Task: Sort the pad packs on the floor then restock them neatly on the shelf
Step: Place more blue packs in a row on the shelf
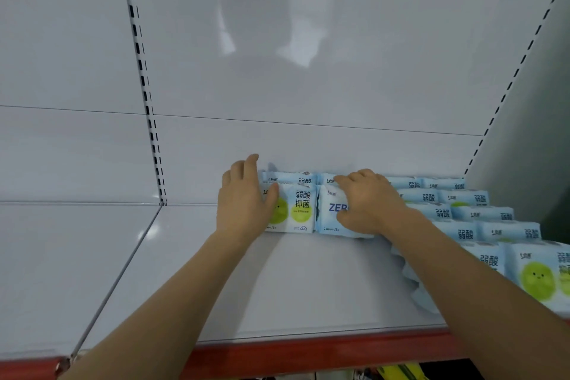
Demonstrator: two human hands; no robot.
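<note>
— Looking along the shelf (308, 281), what is lying under the hands?

— A glossy white deck is running back to a white rear panel (308, 71), and a red front strip (308, 355) is edging it. A slotted upright (145, 95) is dividing this bay from the one on the left, and a second slotted rail (512, 77) is slanting up at the right. A dim reflection of a head and shoulders is showing on the rear panel.

— And the pad packs?

— Light blue pad packs (462, 213) are standing on edge in rows at the right of the shelf, printed faces turned toward the camera, the rows running from the front lip back to the rear panel. Two more are standing against the back: a green-dot pack (297, 210) and, touching its right side, a ZERO pack (330, 213). Both are standing upright, wide faces forward, with further blue packs showing just behind them.

— What are the hands doing?

— The left hand (243, 207) is lying flat against the left side of the green-dot pack, fingers straight and pointing up, thumb crossing its front. The right hand (367, 203) is gripping the ZERO pack, fingers curling over its top edge and thumb pressing on its face.

— Anything below?

— Something yellow (401, 372) is peeking out under the red strip; I cannot tell what it is.
</note>
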